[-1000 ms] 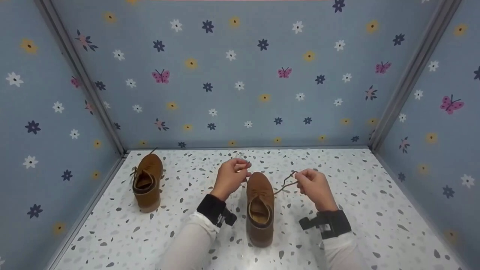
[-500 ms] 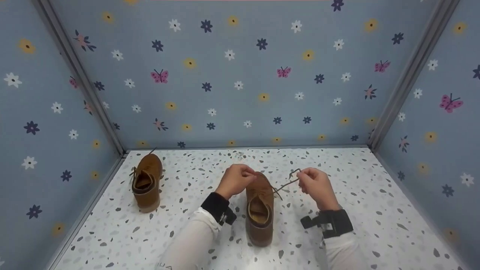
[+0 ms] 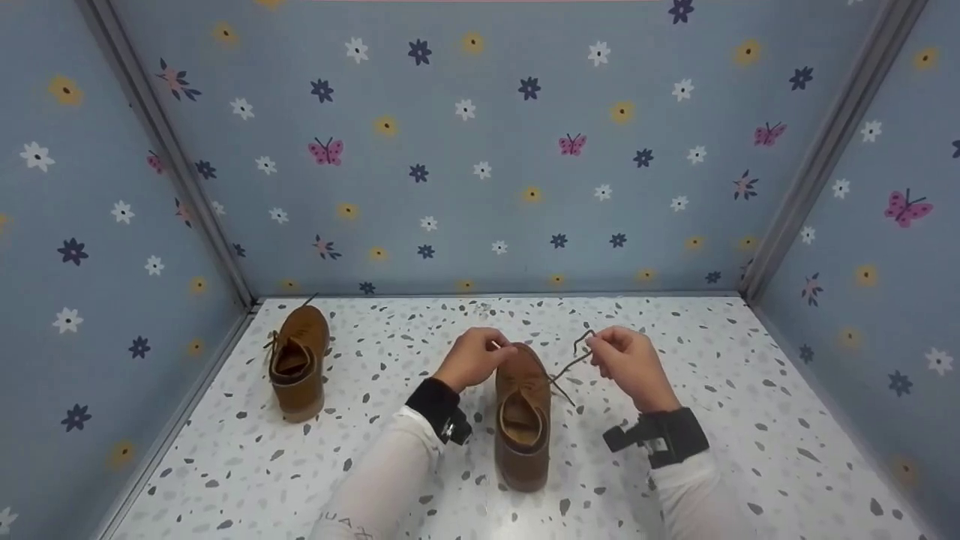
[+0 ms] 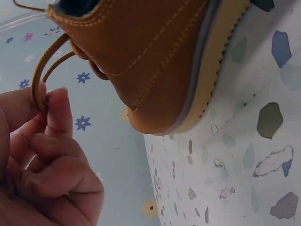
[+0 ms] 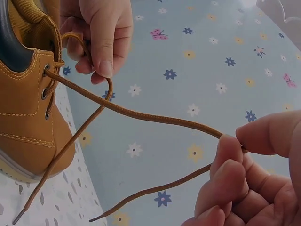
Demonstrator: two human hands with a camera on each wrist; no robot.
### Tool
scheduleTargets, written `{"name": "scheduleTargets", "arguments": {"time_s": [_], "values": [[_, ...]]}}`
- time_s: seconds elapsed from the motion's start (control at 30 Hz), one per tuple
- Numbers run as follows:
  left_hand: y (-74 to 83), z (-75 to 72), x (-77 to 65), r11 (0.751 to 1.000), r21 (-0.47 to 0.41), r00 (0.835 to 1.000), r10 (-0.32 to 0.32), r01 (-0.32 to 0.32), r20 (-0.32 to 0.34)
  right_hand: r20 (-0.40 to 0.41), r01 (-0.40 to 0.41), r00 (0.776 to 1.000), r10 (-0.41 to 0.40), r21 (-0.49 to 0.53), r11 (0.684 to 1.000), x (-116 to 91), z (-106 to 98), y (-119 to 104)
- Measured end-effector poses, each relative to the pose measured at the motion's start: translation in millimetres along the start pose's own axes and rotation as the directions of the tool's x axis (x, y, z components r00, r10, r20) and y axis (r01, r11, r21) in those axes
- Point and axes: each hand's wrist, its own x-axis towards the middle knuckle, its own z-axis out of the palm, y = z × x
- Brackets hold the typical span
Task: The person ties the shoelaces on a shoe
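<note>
A tan lace-up shoe [image 3: 521, 420] stands upright between my hands, toe pointing away from me. My left hand [image 3: 474, 358] is over its toe, pinching one brown shoelace [image 4: 38, 70] between thumb and fingertips, with a loop by the fingers. That lace's tipped end hangs across the shoe's side in the right wrist view. On the right, my right hand [image 3: 630, 364] pinches the other shoelace [image 5: 160, 117], drawn out from the top eyelet, its tail dangling below the fingers. The two laces cross in the right wrist view.
Another tan shoe [image 3: 298, 367] stands at the left, its lace ends loose. The speckled white surface [image 3: 405, 480] is bounded by blue flowered panels [image 3: 480, 150] at the back and both sides, with grey corner posts [image 3: 825, 142].
My left hand has moved right, from beside the shoe to over its toe, bringing its lace across so the end shows on the shoe's right side. My right hand still holds its lace.
</note>
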Motion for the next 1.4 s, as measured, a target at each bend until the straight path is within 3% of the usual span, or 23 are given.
{"name": "scheduleTargets", "arguments": {"time_s": [0.1,0.27,0.4,0.6,0.73,0.97,1.2,1.4], "values": [[-1.2,0.0,0.4,0.999,-0.053,1.000,-0.005,0.006,0.005,0.041,0.035,0.999,-0.033,-0.033,0.999,4,1,-7],[-3.8,0.6,1.9,0.979,-0.191,0.997,-0.066,0.070,0.028,0.091,0.092,0.992,-0.086,-0.070,0.993,13,5,-17],[-5.3,2.0,3.5,0.965,-0.244,0.994,-0.082,0.096,0.068,0.113,0.085,0.990,-0.080,-0.037,0.996,21,6,-20],[-8.7,1.2,5.7,0.972,-0.224,0.992,-0.047,0.072,0.115,0.140,0.092,0.986,-0.088,-0.023,0.996,31,7,-22],[-11.2,-1.7,5.8,0.974,-0.206,0.987,-0.068,0.097,0.143,0.153,0.104,0.984,-0.094,-0.058,0.993,35,10,-21],[-10.7,-4.9,2.3,0.977,-0.181,0.990,-0.093,0.110,0.102,0.180,0.104,0.980,-0.090,-0.071,0.992,40,12,-21],[-6.2,-1.4,3.4,0.975,-0.218,0.993,-0.026,0.051,0.114,0.180,0.094,0.981,-0.077,-0.089,0.992,47,12,-26],[-3.6,5.5,7.0,0.977,-0.208,0.993,-0.016,0.040,0.115,0.208,0.093,0.976,-0.070,-0.104,0.990,55,17,-28]]}}
